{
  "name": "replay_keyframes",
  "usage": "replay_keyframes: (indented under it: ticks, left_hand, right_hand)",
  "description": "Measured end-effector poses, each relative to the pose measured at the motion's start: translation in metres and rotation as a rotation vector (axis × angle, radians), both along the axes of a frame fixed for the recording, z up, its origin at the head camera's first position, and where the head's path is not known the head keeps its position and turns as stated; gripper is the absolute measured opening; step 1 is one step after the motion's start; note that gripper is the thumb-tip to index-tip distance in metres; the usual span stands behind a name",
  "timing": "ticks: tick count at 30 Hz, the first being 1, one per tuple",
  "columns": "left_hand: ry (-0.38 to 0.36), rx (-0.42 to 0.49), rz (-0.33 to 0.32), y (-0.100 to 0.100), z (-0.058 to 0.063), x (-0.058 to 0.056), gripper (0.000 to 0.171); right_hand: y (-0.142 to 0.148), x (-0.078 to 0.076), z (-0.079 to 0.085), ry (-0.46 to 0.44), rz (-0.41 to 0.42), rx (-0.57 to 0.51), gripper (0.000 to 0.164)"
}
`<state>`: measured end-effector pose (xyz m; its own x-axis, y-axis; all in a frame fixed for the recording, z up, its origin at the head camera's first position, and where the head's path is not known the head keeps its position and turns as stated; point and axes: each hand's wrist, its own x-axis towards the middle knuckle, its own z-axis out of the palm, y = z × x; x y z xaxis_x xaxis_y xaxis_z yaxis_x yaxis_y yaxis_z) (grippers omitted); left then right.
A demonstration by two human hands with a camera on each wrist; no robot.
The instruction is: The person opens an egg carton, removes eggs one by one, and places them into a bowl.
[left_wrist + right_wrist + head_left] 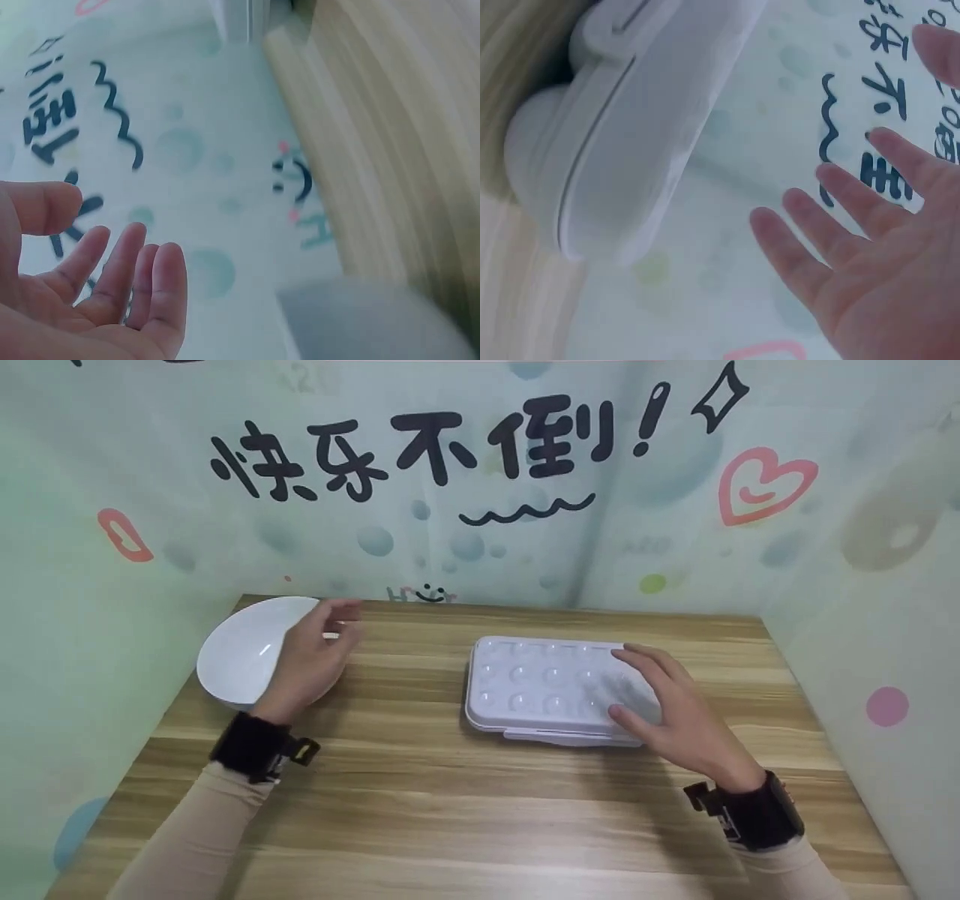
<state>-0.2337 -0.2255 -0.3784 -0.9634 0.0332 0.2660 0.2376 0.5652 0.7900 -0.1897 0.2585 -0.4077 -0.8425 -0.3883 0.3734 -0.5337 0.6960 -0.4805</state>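
Observation:
A white bowl (pixel 236 652) stands at the table's far left, its grey-white edge (pixel 367 322) blurred in the left wrist view. My left hand (pixel 309 656) hovers over the bowl's right side with loosely bent fingers and nothing in its grasp. Right of the middle lies a white lidded egg box (pixel 536 686), with rows of round bumps on its lid and a clasp along the front. Over its right end my right hand (pixel 686 720) is spread, hiding that part of the lid. In the right wrist view a gap shows between those fingers and the closed box (pixel 622 142).
The wood-grain table (pixel 420 802) runs back to a pale printed cloth (pixel 420 547) with dark lettering. Similar cloth hangs along the left and right sides. Each wrist wears a black strap with a small camera.

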Motion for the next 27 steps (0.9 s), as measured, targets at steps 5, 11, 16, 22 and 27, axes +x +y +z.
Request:
replay_keyframes:
  ticks: [5,11,16,22,27]
  left_hand:
    - [0.004,-0.039,0.120,-0.048,0.007,0.011,0.043]
    - [-0.124,-0.078,0.278,-0.100,-0.001,0.014,0.057]
    - [-0.176,-0.097,0.350,-0.136,-0.017,0.016,0.061]
    - [-0.253,-0.055,0.403,-0.164,-0.034,0.015,0.069]
    - [-0.387,0.010,0.344,-0.175,-0.041,0.016,0.073]
  right_hand:
    - [-0.021,0.001,-0.003,0.004,0.071,-0.090,0.073]
    - [-0.058,-0.002,-0.003,-0.025,0.161,-0.108,0.073]
    - [-0.090,-0.009,0.001,-0.081,0.224,-0.115,0.071]
    - [-0.119,-0.022,0.003,-0.166,0.280,-0.203,0.068]
    - [-0.139,-0.029,0.003,-0.223,0.312,-0.257,0.069]
